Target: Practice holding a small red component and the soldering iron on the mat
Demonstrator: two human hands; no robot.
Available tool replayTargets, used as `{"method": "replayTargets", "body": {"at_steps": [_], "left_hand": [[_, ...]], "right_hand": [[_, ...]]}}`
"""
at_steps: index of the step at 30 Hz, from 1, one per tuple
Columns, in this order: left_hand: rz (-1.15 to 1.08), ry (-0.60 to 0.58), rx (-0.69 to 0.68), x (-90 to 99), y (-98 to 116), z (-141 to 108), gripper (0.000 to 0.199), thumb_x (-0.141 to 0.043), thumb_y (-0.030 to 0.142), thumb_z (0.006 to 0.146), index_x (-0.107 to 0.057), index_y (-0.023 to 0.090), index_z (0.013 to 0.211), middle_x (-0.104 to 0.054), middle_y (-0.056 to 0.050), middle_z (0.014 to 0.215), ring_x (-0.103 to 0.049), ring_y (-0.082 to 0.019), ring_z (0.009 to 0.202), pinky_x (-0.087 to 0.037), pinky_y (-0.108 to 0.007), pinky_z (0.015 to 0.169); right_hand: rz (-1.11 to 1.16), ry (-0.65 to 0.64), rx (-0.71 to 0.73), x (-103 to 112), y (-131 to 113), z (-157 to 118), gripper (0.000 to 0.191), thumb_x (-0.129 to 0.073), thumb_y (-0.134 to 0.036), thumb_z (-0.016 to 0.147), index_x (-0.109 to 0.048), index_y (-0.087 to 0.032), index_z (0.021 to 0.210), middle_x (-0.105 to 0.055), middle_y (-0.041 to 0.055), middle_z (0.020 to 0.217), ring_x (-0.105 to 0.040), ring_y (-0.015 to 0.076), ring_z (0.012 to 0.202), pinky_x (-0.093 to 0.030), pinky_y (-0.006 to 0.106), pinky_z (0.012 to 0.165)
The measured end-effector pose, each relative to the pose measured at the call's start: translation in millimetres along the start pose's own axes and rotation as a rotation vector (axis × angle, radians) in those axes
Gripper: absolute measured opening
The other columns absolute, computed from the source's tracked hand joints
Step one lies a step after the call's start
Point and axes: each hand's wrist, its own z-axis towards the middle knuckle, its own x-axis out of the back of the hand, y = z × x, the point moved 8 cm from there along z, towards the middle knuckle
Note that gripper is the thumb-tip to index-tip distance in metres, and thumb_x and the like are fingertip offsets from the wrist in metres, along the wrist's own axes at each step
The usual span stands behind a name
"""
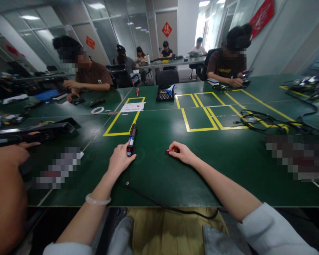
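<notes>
My left hand (121, 158) is closed around the near end of a dark cylindrical tool (132, 136). The tool has a silver and blue band, with a bit of red near my fingers. Its far end points away from me, beside the yellow-taped rectangle; its exact kind is unclear. To the right, my right hand (182, 153) pinches a small red piece (167, 151) low over the green table (154, 177). Fingers hide most of that piece. Below my left hand, a thin dark strap with a small metal ring (127, 183) hangs down toward a black cable (159, 204).
Yellow tape (117, 134) marks several rectangles. A white paper (133, 107), a red screwdriver (137, 91) and a black tray of small parts (164, 94) lie farther back. Tangled cables (257, 118) lie right. Another person's arm (6, 191) reaches in left; two people work opposite.
</notes>
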Motion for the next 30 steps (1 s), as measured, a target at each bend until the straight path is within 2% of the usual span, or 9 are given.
{"method": "replayTargets", "body": {"at_steps": [7,12,17,23,30], "left_hand": [[-0.154,0.005,-0.218,-13.5,96,2,0.063,-0.063,0.042,0.074,-0.045,0.019,0.13,-0.053,-0.012,0.119,-0.052,-0.027,0.107,-0.046,-0.037,0.087],[-0.236,-0.006,-0.302,-20.7,139,-7,0.063,-0.062,0.037,0.076,-0.04,0.022,0.133,-0.051,-0.011,0.121,-0.051,-0.026,0.108,-0.046,-0.036,0.087],[-0.243,0.004,-0.33,-22.7,153,-15,0.064,-0.06,0.034,0.078,-0.036,0.023,0.137,-0.05,-0.011,0.122,-0.05,-0.025,0.109,-0.045,-0.035,0.087],[-0.234,0.015,-0.326,-22.6,152,-17,0.067,-0.059,0.038,0.079,-0.034,0.023,0.139,-0.048,-0.012,0.124,-0.05,-0.026,0.11,-0.045,-0.036,0.087],[-0.171,0.032,-0.32,-22.7,153,-17,0.067,-0.056,0.044,0.081,-0.033,0.022,0.14,-0.048,-0.013,0.123,-0.051,-0.027,0.106,-0.044,-0.037,0.084]], "right_hand": [[-0.056,0.022,0.06,1,-3,0,0.007,-0.059,-0.021,0.081,-0.055,-0.018,0.086,-0.056,-0.0001,0.079,-0.052,0.0122,0.069,-0.043,0.025,0.067],[-0.113,0.069,0.113,4,-7,0,0.005,-0.058,-0.018,0.08,-0.055,-0.018,0.084,-0.053,0.0,0.08,-0.051,0.0124,0.069,-0.042,0.025,0.067],[-0.146,0.044,0.139,0,-10,-1,0.004,-0.058,-0.015,0.08,-0.056,-0.018,0.083,-0.053,0.0008,0.083,-0.053,0.0129,0.071,-0.044,0.026,0.07],[-0.171,0.044,0.14,0,-10,-1,0.007,-0.059,-0.016,0.082,-0.063,-0.018,0.088,-0.055,0.0033,0.092,-0.056,0.0133,0.076,-0.046,0.028,0.076],[-0.134,0.054,0.139,2,-11,-2,0.011,-0.059,-0.019,0.084,-0.069,-0.018,0.089,-0.059,0.0042,0.088,-0.059,0.014,0.076,-0.048,0.028,0.075]]}}
